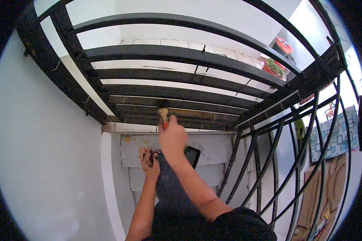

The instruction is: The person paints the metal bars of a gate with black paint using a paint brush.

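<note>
My right hand (173,137) is closed around the handle of a paintbrush (163,114), with a bit of red showing at the grip. The pale bristles are up against the lower bars of a black slatted gate (181,91). Those lowest bars look brownish in places, while the upper ones are solid black. Beside my knee, my left hand (149,160) has its fingers curled, with dark smears on them. Something dark shows in that hand, too small to make out. Between my right forearm and the steps sits a black-rimmed flat rectangular object (192,156), partly hidden by my arm.
Pale grey steps (213,144) lie under me. A white wall (48,140) rises close on the left. Along the right runs a black curved-bar railing (275,160). Beyond the gate are red containers (272,68). Brown cushion-like things (330,180) lie past the railing.
</note>
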`<state>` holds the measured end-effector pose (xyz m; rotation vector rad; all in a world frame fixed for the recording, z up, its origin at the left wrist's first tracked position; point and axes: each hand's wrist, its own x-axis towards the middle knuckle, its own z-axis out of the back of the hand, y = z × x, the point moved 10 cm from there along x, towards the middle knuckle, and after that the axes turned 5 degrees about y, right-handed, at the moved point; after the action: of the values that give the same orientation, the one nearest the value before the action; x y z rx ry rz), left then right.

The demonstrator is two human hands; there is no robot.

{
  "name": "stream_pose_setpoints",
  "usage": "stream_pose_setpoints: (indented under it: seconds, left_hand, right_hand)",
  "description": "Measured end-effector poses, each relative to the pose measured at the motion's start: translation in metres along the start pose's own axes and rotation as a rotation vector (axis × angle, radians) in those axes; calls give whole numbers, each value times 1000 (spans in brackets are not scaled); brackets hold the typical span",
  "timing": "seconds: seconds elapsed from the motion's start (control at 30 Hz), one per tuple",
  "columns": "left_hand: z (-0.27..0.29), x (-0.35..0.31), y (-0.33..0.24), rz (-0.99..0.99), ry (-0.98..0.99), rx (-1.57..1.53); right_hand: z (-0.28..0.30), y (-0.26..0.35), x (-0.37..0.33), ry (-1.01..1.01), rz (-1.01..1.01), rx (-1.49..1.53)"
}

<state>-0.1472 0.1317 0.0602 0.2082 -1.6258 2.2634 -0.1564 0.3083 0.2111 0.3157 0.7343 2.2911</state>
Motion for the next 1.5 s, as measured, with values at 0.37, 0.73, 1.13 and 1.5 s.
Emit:
stream_pose_setpoints:
  seconds: [0.37,0.73,1.13,1.5]
  left_hand:
    - [-4,-4,33,178,-109,-498]
    - [-2,16,0,83,-56,-365]
    - [-26,10,-9,102,-34,-392]
    - [-72,-6,-40,-48,99,-237]
  right_hand:
    - [47,-33,10,-78,-79,-63]
    - [56,-33,10,-104,-78,-104]
    - [109,-105,14,-222,-161,-107]
    - [56,-64,17,-83,25,-32]
